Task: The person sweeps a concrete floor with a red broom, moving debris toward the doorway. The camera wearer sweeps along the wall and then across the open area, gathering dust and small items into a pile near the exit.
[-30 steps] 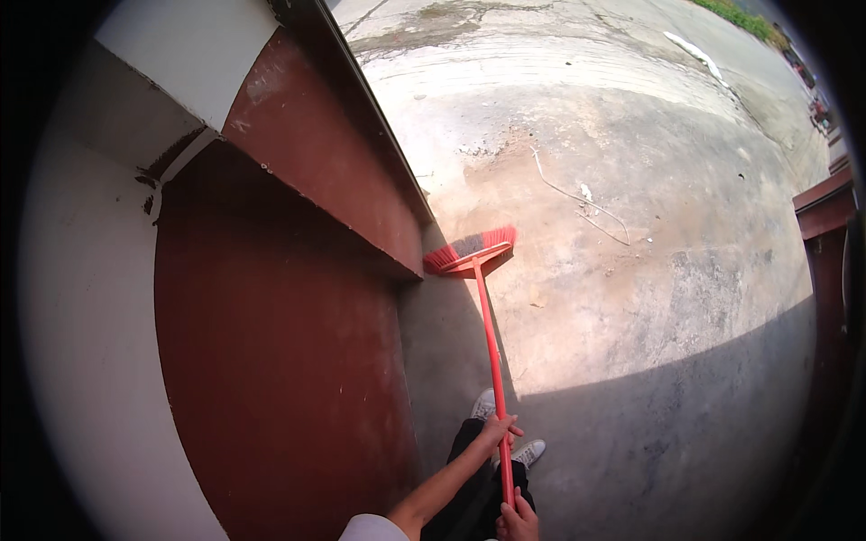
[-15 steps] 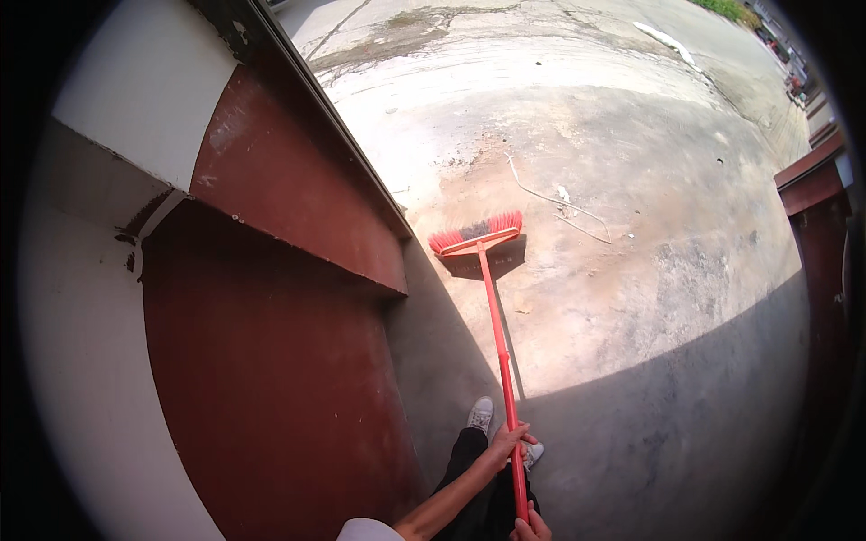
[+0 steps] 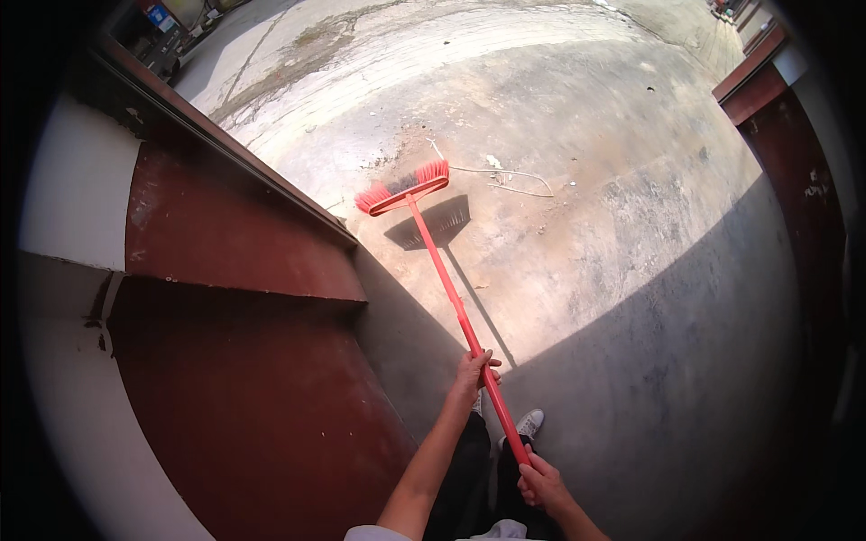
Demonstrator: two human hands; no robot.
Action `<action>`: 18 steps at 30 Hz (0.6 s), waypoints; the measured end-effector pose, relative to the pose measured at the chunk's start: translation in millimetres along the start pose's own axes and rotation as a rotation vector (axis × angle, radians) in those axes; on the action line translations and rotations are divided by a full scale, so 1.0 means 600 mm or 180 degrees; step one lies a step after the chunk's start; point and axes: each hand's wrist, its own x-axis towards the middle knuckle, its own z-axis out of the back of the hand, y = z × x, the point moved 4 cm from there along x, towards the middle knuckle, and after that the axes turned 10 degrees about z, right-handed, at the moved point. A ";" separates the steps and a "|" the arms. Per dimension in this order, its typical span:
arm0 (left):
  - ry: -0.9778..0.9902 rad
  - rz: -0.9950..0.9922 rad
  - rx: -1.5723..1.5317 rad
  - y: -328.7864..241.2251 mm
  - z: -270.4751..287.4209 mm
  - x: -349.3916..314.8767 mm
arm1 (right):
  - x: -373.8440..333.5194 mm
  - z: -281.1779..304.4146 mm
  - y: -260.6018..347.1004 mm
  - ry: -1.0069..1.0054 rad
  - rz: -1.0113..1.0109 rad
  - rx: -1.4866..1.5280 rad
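A broom (image 3: 451, 287) with a red handle and a red and dark bristle head stretches forward from my body, leaning a little left. Partway down the handle my left hand (image 3: 474, 371) is closed around it. My right hand (image 3: 539, 481) grips the lower end, close to my legs. The broom head (image 3: 403, 191) hangs above the concrete floor, apart from its shadow. Just beyond and to the right of the head lies a bent whitish strip (image 3: 519, 180), with crumbs of debris (image 3: 493, 161) around it.
At left stands a dark red and white wall (image 3: 244, 361) with a ledge jutting out. Another dark red wall or post (image 3: 785, 135) rises at right. Sunlit concrete (image 3: 586, 117) stretches ahead, and a shadow edge crosses the floor before my shoes (image 3: 530, 422).
The broom head has lifted off the floor, and its shadow now falls apart from it. Both hands have risen with the handle. My view has turned, showing more at the left.
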 end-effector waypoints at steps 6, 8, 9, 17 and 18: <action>0.0061 0.1092 -0.0447 0.270 0.003 -0.050 | -0.305 0.184 -0.149 -0.0705 0.1304 -0.1483; 0.0149 0.1555 -0.0537 0.378 0.006 -0.104 | -0.370 0.211 -0.153 -0.0512 0.1169 -0.1835; 0.0083 0.1770 -0.0615 0.430 0.017 -0.127 | -0.395 0.213 -0.162 -0.0558 0.0783 -0.1670; 0.0195 0.1979 -0.0609 0.441 0.062 -0.062 | -0.270 0.182 -0.142 -0.0718 0.0196 -0.0229; -0.0096 0.1673 -0.0469 0.392 0.071 -0.016 | -0.225 0.160 -0.141 -0.0576 0.0101 -0.0058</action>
